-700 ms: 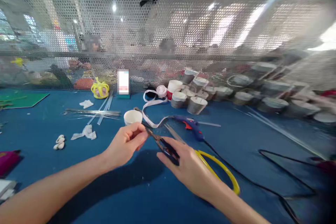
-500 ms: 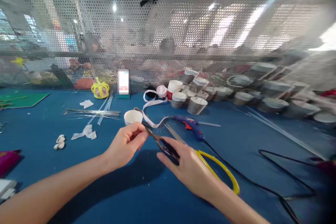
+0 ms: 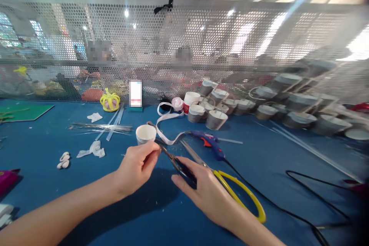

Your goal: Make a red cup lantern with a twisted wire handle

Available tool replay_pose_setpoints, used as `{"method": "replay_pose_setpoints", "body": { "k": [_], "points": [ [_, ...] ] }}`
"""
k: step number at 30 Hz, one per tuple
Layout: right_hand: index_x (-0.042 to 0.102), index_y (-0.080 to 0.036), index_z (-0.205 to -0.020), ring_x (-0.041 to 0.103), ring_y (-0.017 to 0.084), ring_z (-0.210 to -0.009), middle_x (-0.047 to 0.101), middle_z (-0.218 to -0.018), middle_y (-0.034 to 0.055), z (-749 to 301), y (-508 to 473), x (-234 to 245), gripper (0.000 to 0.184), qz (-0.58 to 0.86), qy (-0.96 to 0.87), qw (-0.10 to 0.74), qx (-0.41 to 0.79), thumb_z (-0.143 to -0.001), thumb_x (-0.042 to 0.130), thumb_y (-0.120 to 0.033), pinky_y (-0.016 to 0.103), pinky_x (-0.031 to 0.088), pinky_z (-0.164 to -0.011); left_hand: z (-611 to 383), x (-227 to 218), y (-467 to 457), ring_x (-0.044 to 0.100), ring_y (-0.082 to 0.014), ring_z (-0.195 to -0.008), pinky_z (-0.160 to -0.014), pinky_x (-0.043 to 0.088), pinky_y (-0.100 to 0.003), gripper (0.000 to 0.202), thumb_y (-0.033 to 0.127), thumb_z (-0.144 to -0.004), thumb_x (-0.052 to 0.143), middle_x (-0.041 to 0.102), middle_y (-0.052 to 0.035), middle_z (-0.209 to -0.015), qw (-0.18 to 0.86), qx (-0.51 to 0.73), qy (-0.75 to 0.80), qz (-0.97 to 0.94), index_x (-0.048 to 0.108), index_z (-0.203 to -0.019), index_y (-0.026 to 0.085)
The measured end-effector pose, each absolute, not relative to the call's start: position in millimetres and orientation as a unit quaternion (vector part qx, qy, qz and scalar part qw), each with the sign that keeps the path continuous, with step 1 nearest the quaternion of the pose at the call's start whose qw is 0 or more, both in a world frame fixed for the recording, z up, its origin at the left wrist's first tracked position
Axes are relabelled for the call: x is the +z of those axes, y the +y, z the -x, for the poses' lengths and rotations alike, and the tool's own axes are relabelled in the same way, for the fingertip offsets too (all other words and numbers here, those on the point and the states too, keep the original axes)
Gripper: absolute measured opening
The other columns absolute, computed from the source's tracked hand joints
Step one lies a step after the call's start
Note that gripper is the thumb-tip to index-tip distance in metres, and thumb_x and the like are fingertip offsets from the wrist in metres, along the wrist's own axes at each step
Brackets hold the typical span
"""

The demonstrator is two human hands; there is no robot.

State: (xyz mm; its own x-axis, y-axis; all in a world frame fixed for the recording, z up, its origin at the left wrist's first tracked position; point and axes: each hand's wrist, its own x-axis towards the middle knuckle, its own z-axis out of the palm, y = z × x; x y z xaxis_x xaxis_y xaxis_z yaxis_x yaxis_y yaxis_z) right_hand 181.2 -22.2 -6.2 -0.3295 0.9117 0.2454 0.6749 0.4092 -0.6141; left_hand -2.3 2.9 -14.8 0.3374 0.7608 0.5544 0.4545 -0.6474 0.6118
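The left hand (image 3: 137, 165) pinches something small between thumb and fingertips, right at the tip of a dark-handled tool, apparently small scissors or pliers (image 3: 175, 162), which the right hand (image 3: 206, 194) grips by the handles, fingers closed around them. I cannot tell what the pinched piece is; it is hidden by the fingertips. Both hands hover low over the blue tabletop (image 3: 144, 215), close together, probably so that the left can steady the piece while the tool works on it.

The yellow-handled scissors (image 3: 230, 188) lie just beside the right hand, blades pointing away, within easy reach. The blue glue gun (image 3: 209, 142) rests behind them, its black cord (image 3: 288, 209) trailing off to the right. A white paper cup (image 3: 145, 133) stands just beyond the left hand, touched by a loop of white ribbon (image 3: 165, 117). Grey little pots (image 3: 215, 119) are clustered farther back.

A small upright card (image 3: 135, 93) stands against the mesh screen (image 3: 201, 38); its writing is blurred and unreadable.
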Motion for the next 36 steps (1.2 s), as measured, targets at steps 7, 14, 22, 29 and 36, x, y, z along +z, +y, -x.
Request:
{"method": "replay_pose_setpoints", "body": {
  "k": [7, 14, 22, 29, 36],
  "points": [
    [0.060, -0.018, -0.100, 0.062, 0.017, -0.069, 0.067, -0.086, 0.0044, -185.1, -18.9, -9.6, 0.028, 0.493, -0.802, 0.284, 0.181, -0.079, 0.050, -0.034, 0.025, 0.047, -0.059, -0.1, -4.3, 1.9, 0.032, -0.0060, -0.045, -0.044, 0.027, -0.018, 0.017, 0.027, -0.082, 0.041, 0.036, 0.0065, -0.049, 0.409, 0.407, 0.397, -0.714, 0.051, -0.077, 0.015],
    [0.060, -0.019, -0.100, 0.061, 0.018, -0.072, 0.067, -0.087, 0.0038, -189.5, -16.0, -7.3, 0.029, 0.492, -0.804, 0.271, 0.196, -0.080, 0.048, -0.036, 0.025, 0.046, -0.061, -0.2, 1.5, 3.8, 0.038, -0.0066, -0.042, -0.043, 0.031, -0.018, 0.016, 0.027, -0.083, 0.040, 0.041, 0.0061, -0.046, 0.413, 0.374, 0.404, -0.726, 0.048, -0.074, 0.016],
    [0.059, -0.018, -0.094, 0.059, 0.017, -0.067, 0.066, -0.075, 0.0009, -176.8, -26.9, -8.9, 0.031, 0.529, -0.756, 0.273, 0.274, -0.082, 0.043, -0.041, 0.025, 0.044, -0.058, 1.2, -12.2, 10.1, 0.055, -0.0144, -0.060, -0.056, 0.041, -0.025, 0.020, 0.020, -0.084, 0.038, 0.061, -0.0051, -0.067, -0.040, 0.384, 0.408, -0.827, 0.054, -0.075, 0.015],
    [0.056, -0.017, -0.104, 0.059, 0.018, -0.070, 0.065, -0.082, 0.0052, -177.8, -23.9, -11.2, 0.032, 0.511, -0.787, 0.298, 0.174, -0.080, 0.047, -0.036, 0.028, 0.047, -0.060, 1.7, -1.0, 8.2, 0.041, -0.0085, -0.055, -0.051, 0.033, -0.020, 0.019, 0.024, -0.083, 0.040, 0.050, 0.0011, -0.062, 0.297, 0.407, 0.404, -0.763, 0.053, -0.073, 0.015],
    [0.055, -0.017, -0.107, 0.058, 0.016, -0.063, 0.064, -0.084, 0.0069, -184.9, -19.6, -13.9, 0.034, 0.487, -0.808, 0.302, 0.140, -0.079, 0.050, -0.035, 0.026, 0.047, -0.055, 1.5, 5.3, 8.5, 0.025, -0.0039, -0.042, -0.041, 0.019, -0.019, 0.021, 0.031, -0.076, 0.053, 0.031, 0.0080, -0.047, 0.579, 0.415, 0.323, -0.623, 0.046, -0.065, 0.015]
  ]
}}
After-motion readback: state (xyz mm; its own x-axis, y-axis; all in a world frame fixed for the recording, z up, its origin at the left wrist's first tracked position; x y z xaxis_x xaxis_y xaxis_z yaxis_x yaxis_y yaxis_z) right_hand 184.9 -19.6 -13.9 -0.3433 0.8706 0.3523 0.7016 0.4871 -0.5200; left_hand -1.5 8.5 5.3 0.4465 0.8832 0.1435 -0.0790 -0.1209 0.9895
